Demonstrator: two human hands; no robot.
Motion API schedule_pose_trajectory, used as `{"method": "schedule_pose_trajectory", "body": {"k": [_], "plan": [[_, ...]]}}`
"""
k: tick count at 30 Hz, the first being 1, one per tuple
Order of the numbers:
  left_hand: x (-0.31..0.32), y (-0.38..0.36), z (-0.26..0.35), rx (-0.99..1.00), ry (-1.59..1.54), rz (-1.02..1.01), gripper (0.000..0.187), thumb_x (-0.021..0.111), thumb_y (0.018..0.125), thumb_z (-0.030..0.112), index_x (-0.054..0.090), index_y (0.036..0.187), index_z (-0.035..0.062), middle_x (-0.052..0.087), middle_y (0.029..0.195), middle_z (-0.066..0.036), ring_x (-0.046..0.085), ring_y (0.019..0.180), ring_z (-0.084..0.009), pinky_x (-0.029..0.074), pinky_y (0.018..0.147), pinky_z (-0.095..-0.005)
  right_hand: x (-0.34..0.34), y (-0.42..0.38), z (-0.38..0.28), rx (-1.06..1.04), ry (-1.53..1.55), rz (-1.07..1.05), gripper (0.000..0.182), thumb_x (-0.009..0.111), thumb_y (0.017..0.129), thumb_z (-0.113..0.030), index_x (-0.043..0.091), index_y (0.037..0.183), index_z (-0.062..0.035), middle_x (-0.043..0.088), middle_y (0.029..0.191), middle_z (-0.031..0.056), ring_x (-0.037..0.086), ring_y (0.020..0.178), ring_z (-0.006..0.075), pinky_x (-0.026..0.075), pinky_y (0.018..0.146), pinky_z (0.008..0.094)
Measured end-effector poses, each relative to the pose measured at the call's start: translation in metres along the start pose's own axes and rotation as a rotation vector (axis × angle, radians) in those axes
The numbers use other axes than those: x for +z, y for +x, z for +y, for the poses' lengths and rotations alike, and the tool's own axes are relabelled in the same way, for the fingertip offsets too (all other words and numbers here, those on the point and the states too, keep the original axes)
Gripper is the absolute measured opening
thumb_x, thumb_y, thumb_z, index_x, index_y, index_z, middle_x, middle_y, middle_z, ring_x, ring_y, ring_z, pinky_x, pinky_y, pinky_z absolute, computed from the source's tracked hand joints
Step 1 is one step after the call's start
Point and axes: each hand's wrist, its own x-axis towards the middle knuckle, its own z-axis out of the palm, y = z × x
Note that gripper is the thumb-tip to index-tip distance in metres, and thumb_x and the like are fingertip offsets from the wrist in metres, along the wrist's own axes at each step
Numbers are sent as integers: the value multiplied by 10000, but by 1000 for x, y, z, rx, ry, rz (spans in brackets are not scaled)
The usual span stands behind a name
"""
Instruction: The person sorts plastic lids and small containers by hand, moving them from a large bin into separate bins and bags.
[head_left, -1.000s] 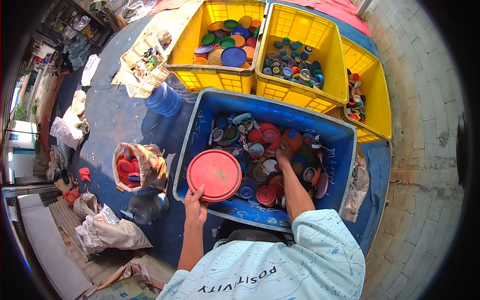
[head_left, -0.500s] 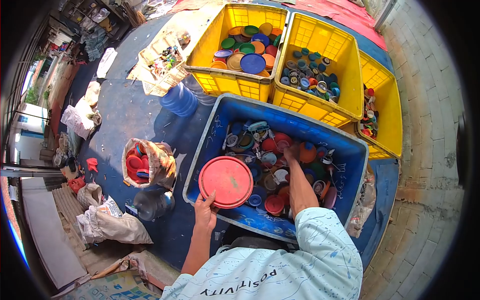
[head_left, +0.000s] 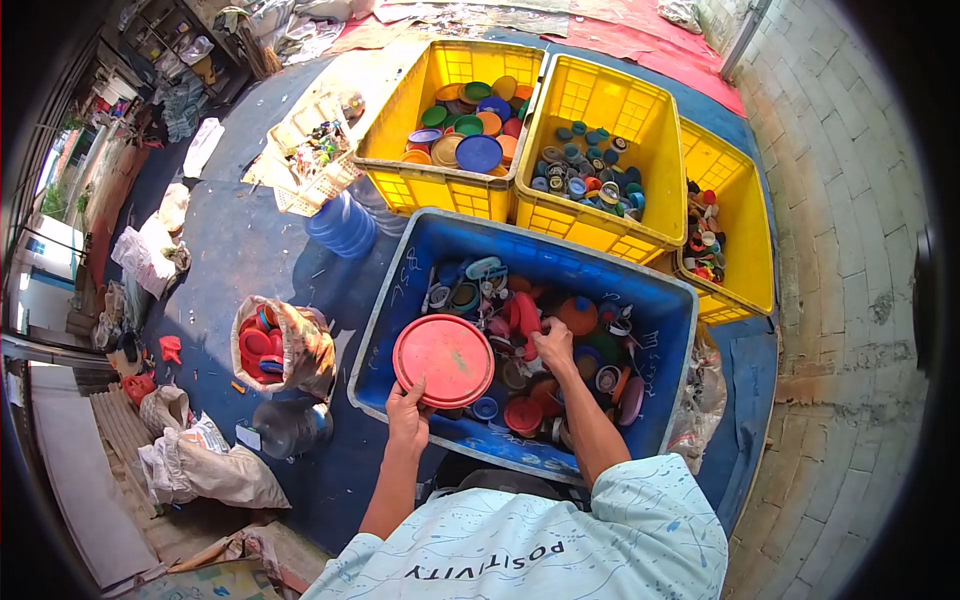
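My left hand (head_left: 408,412) grips the lower edge of a large round red lid (head_left: 444,362), held flat over the left part of a blue crate (head_left: 640,285). Over the middle of the crate, my right hand (head_left: 553,345) has its fingers closed on a red plastic piece (head_left: 524,318), whose exact kind I cannot make out. Mixed lids and caps fill the crate floor, among them an orange lid (head_left: 578,315), a smaller red lid (head_left: 523,416) and a blue cap (head_left: 484,408).
Beyond stand a yellow crate of large lids (head_left: 440,170), one of bottle caps (head_left: 600,225) and a third yellow crate (head_left: 735,300). To the left are a sack of red lids (head_left: 305,345), a blue water jug (head_left: 343,225), a dark jug (head_left: 290,428) and a cream basket (head_left: 318,185).
My right hand has risen from deep among the lids and now holds the red plastic piece. The large red lid stays in my left hand. The view has shifted slightly.
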Motion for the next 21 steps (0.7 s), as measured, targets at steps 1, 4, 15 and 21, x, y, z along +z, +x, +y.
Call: {"method": "schedule_pose_trajectory", "body": {"k": [1, 4, 15, 21], "plan": [[5, -2, -1, 9, 3, -11, 275, 669, 862, 113, 565, 1116, 91, 654, 993, -56, 657, 848, -153, 569, 721, -324, -7, -10, -3, -44, -20, 55, 278, 635, 718, -184, 634, 934, -10, 659, 891, 212, 637, 872, 370, 487, 792, 427], [17, -13, -6, 31, 8, -30, 288, 671, 848, 79, 564, 1116, 87, 652, 989, -49, 656, 844, -147, 569, 722, -319, -33, -41, -9, -144, -62, 199, 148, 579, 732, -122, 578, 834, -15, 630, 845, 192, 619, 811, 375, 480, 751, 451], [19, -74, -33, 78, -85, 47, 363, 669, 804, 9, 539, 1134, 84, 654, 991, -60, 664, 818, -153, 562, 674, -314, -99, -92, 18, 3, 688, 148, 152, 628, 885, -109, 540, 963, -13, 574, 734, 22, 531, 575, 80, 438, 529, 230], [-4, -93, -28, 43, -173, -3, 348, 662, 815, 23, 540, 1134, 90, 637, 1049, -67, 643, 920, -179, 548, 784, -365, -99, -111, 3, 262, 1169, -40, 199, 630, 884, -121, 501, 1029, -77, 592, 732, 7, 560, 579, 99, 435, 532, 248]]}}
